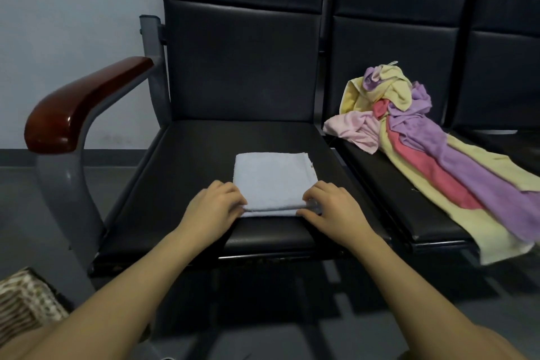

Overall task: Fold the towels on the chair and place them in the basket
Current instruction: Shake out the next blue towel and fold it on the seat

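Both hands, left hand and right hand, fingers curled and pinching the near corners of a folded pale blue towel on the black chair seat.

Both hands pinch folded white towel corners.

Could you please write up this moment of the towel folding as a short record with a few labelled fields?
towel in work: light blue towel, folded into a rectangle, flat on the left chair seat
left hand: grips the towel's near left corner
right hand: grips the towel's near right corner
unfolded pile: yellow, purple, pink and red towels heaped on the next seat, trailing over its front edge
basket: woven, on the floor at lower left, only partly in view
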A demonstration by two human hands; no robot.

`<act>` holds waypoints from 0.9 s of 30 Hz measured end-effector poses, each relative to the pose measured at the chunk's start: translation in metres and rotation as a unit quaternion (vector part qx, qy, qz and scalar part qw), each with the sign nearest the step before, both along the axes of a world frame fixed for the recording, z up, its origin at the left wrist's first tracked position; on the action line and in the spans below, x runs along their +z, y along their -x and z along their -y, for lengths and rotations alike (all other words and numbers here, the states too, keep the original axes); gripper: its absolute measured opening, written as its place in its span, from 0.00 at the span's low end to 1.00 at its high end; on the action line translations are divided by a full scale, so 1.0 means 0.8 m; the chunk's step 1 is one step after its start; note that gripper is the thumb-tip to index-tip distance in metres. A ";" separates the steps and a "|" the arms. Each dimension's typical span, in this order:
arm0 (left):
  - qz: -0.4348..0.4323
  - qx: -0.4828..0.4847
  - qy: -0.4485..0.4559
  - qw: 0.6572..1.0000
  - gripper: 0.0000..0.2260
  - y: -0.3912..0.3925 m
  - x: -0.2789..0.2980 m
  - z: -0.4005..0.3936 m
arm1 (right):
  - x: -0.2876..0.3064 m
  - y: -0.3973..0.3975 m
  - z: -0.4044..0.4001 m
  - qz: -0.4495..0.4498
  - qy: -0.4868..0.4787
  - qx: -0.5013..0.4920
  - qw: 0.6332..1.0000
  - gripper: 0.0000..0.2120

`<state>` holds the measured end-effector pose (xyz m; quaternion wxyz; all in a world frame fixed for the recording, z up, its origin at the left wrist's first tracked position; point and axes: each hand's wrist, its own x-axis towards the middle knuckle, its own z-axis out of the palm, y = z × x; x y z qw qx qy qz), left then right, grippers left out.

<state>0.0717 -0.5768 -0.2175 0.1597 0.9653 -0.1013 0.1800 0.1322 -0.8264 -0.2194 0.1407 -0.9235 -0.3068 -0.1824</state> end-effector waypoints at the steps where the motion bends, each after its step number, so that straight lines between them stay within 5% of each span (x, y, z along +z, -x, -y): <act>1: 0.007 -0.001 -0.034 0.999 0.09 0.001 -0.001 -0.001 | -0.002 0.000 0.001 0.000 -0.002 -0.005 1.000 0.12; 5: 0.019 -0.004 -0.080 0.997 0.21 -0.002 -0.003 0.000 | 0.003 -0.003 0.005 -0.037 -0.003 -0.002 0.999 0.14; 11: -0.067 0.048 -0.005 0.997 0.16 -0.013 0.006 -0.001 | 0.003 -0.012 0.008 -0.040 0.010 0.011 0.999 0.08; 17: -0.079 0.014 0.027 0.996 0.19 -0.014 0.004 -0.011 | 0.000 -0.015 0.014 -0.142 -0.158 -0.029 0.977 0.04; 27: -0.062 -0.004 0.022 0.998 0.09 -0.012 0.008 -0.017 | -0.002 -0.011 0.011 -0.014 0.013 0.012 1.000 0.05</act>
